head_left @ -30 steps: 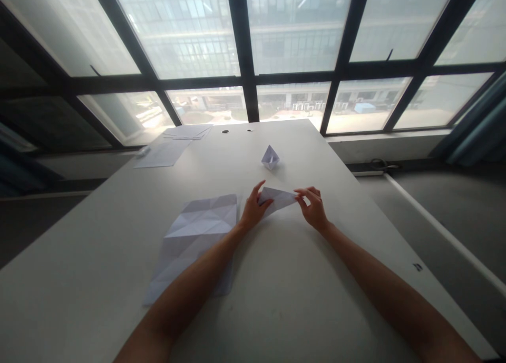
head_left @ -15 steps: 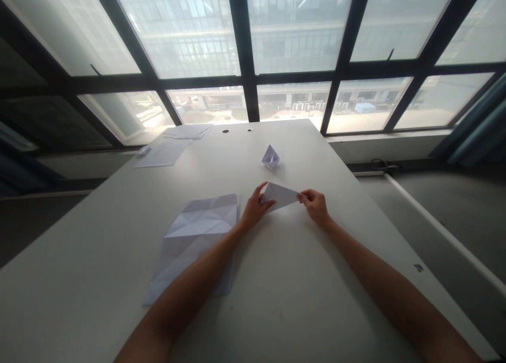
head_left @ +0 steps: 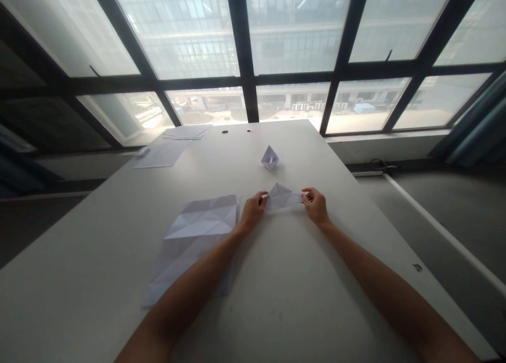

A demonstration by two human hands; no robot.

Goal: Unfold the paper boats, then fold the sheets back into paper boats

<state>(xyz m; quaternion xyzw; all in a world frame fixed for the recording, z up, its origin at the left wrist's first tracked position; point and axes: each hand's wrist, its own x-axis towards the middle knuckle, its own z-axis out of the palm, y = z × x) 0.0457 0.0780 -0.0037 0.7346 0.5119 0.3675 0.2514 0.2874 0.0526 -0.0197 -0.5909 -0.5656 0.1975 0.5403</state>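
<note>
A person's two bare hands are working on a small folded paper [head_left: 280,198] over the middle of the table [head_left: 284,300]. The left hand [head_left: 253,210] is pinching its left end between thumb and fingers; the right hand [head_left: 314,204] is pinching its right end the same way. Handling this well is probably calling for a light grip close to the tips, with both hands staying level and drawing evenly, since one side tugging harder could be skewing the folds or tearing the thin sheet.

The folded paper is looking white and crisp, rising to a low triangular peak in the middle, with a dark crease line running down from the tip and a flatter strip reaching toward the right fingers. Whether its lower edge is touching the table is not showing clearly. Just beyond it, a small paper boat [head_left: 270,157] is standing with its point up. To the left, a creased sheet [head_left: 209,215] is lying partly behind the left forearm.
</note>
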